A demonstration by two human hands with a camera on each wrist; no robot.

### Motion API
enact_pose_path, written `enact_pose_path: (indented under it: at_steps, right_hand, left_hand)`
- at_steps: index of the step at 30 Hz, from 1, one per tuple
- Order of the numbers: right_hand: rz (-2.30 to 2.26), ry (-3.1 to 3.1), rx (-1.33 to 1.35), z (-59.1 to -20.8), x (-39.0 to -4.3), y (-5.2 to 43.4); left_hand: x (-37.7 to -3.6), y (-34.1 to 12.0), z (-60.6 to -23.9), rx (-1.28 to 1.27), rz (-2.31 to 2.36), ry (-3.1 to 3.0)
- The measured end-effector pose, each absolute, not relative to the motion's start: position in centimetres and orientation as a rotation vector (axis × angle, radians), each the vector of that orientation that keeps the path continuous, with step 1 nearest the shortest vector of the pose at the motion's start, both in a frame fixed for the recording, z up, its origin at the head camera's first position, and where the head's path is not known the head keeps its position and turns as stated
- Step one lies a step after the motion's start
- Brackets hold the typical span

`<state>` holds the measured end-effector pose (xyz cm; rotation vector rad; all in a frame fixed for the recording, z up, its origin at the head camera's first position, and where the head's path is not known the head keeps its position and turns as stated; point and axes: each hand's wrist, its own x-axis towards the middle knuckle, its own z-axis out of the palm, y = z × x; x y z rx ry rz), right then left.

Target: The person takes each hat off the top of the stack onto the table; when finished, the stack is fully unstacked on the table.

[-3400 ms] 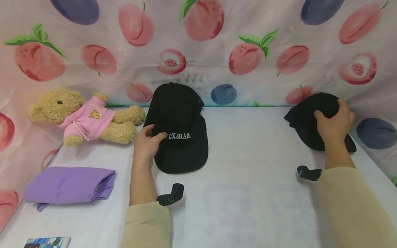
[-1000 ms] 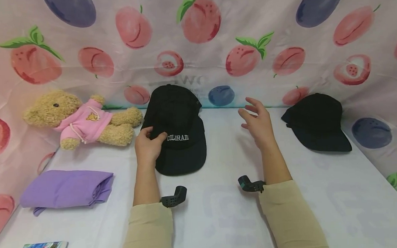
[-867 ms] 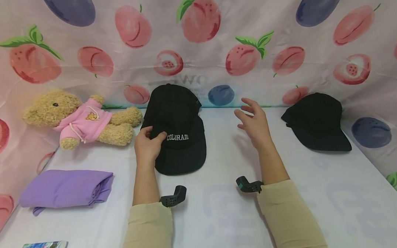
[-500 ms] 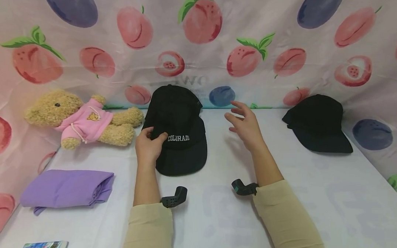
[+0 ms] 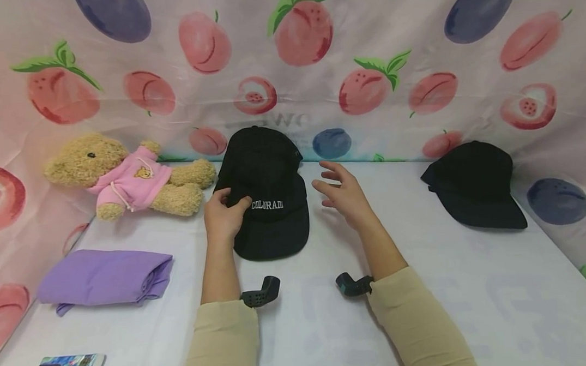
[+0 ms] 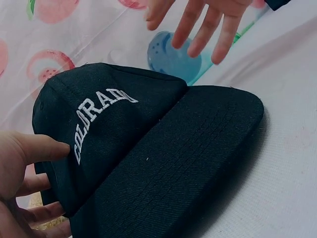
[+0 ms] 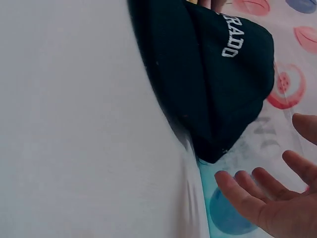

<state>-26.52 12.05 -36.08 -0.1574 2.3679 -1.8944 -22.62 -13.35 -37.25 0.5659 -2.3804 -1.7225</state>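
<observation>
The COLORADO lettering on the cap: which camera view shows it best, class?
The left wrist view: the COLORADO lettering fills the frame, close by the left hand. The head view shows it whole but small; the right wrist view crops it to "RADO".

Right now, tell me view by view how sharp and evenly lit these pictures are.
Head view: even soft light, sharp, faint shadows under the COLORADO cap and plain black cap. Left wrist view: lettering crisp, cap brim dark but its weave is readable, the right hand is cropped by the top edge. Right wrist view: the white table is washed out and featureless, and the right hand's fingers look slightly soft.
</observation>
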Motion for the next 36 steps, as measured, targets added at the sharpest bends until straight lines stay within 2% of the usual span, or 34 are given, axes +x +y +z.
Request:
enact_pose_path:
  at_steps: [20, 36]
  right_hand:
    - [-1.851, 2.189, -0.2, -37.5, -26.8, 10.3]
    - [-1.752, 2.285, -0.253, -38.2, -26.9, 9.5]
  left_hand:
    - [-22.6, -13.2, -37.3, 0.59, -1.72, -2.382]
    - [-22.6, -13.3, -37.2, 0.572, -1.707, -2.399]
